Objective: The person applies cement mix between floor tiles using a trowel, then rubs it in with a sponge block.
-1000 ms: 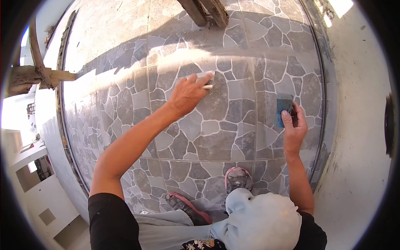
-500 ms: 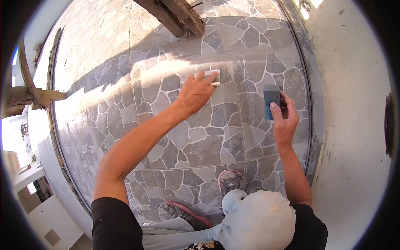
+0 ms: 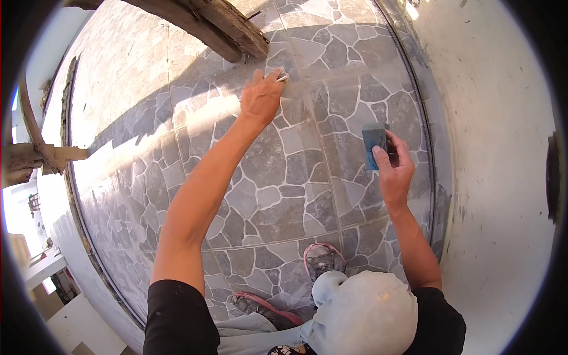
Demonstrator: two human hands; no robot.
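Observation:
My left hand (image 3: 261, 99) reaches out over the stone-patterned floor (image 3: 267, 155), its fingers bent over a small flat white piece (image 3: 283, 77). Most of that piece is hidden beneath the fingers, so I cannot tell what it is. On the other side, my right hand (image 3: 396, 174) grips a blue-grey rectangular block (image 3: 373, 145), sponge-like in look, with the thumb across its front and the fingers behind. The block is held upright above the floor near the right wall.
Rough wooden posts (image 3: 228, 29) stand on the floor just beyond my left hand. A pale wall (image 3: 497, 195) runs along the right, with a dark ridged strip (image 3: 427, 136) at its foot. My shoes (image 3: 324, 258) and bent knee are below. Sunlight falls at upper left.
My left hand has moved forward and a little left with the white piece, closer to the posts. My right hand still holds the block, and the whole view has shifted slightly.

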